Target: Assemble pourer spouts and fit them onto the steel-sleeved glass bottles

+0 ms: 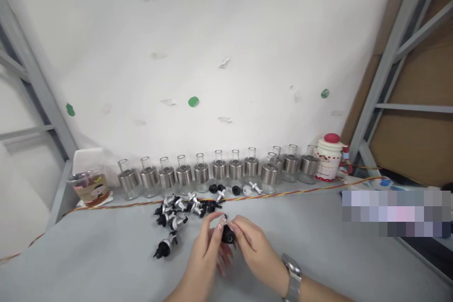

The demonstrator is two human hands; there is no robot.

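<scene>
Head view shows twelve bottles, two hands holding one fitting.

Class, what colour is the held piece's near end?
The near end is black, shown in the head view.

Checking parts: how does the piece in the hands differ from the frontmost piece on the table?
The held piece is gripped by the left hand and right hand; the table piece lies untouched. The held piece's black end faces the camera; the table piece's points lower left. Hands hide much of the held piece; the table piece's silver body shows plainly. Both show black.
</scene>
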